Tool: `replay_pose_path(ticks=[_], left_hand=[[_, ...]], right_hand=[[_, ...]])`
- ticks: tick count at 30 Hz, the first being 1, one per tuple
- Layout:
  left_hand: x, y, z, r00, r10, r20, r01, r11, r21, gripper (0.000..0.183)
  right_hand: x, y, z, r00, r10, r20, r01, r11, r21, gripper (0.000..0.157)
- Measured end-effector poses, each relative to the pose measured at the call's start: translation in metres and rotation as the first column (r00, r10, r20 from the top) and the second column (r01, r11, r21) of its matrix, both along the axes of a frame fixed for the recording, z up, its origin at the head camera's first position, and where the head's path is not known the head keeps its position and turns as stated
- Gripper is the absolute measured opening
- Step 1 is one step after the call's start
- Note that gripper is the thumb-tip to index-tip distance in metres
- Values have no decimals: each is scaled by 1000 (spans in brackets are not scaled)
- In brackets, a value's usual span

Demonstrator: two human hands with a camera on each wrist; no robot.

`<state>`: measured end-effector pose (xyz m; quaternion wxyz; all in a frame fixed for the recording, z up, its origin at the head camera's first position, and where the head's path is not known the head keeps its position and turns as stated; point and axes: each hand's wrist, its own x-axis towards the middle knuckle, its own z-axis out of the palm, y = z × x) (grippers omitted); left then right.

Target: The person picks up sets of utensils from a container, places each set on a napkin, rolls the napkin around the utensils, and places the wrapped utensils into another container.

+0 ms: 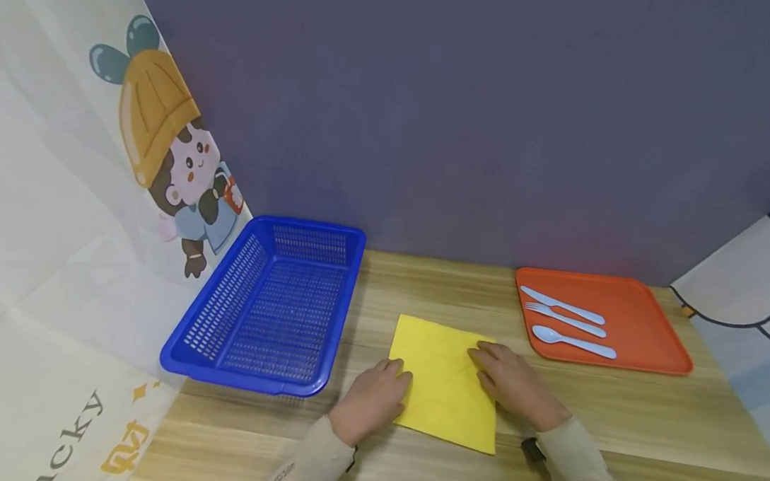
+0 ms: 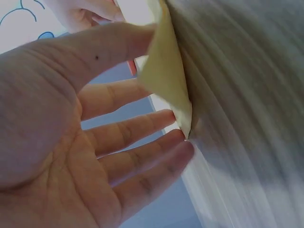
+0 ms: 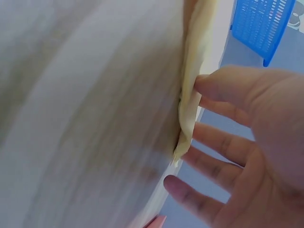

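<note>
Both hands are at the yellow cloth (image 1: pixel 442 383) on the wooden table (image 1: pixel 238 419), and I watch from far off through my cameras. My left hand (image 1: pixel 374 399) touches the cloth's left side, with its fingers spread and mostly straight. Near its thumb, the edge of the cloth curls up. My right hand (image 1: pixel 517 384) touches the right side. Its fingers are also spread out, and its thumb rests on the edge. The cloth lies between them, a bit tilted. On the left sits a blue basket (image 1: pixel 340 306) with lots of little holes. On the right is an orange tray (image 1: pixel 636 324). It holds a light blue knife (image 1: pixel 560 305), a fork (image 1: pixel 566 320) and a spoon (image 1: pixel 579 343), with the fork in the middle.
</note>
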<state>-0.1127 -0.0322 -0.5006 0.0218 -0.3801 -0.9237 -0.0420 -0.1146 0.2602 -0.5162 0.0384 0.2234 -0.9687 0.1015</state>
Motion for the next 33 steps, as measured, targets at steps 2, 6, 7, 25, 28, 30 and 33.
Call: replay_pose_path(ticks=[2,6,7,25,28,30,33], left_hand=[[-2,1,-1,998,-13,-68,14,1000,15,19],[-4,3,-2,984,-17,-175,26,999,48,15],[-4,4,-2,983,-13,-184,23,998,52,16],[-8,15,3,993,111,28,-111,993,30,34],[-11,15,3,992,112,52,-114,993,37,33],[-12,14,3,991,114,66,-118,992,50,32],[-16,12,2,989,114,98,-121,990,68,29]], right_hand=[[1,1,0,1000,-13,-1,13,1000,13,42],[3,2,1,999,-38,-9,38,999,28,42],[4,2,1,999,-44,-12,45,999,28,42],[14,4,11,992,-125,-16,126,991,41,38],[17,3,12,989,-150,10,149,987,53,41],[19,2,12,986,-166,28,165,984,61,42],[23,0,11,981,-188,51,185,980,70,43]])
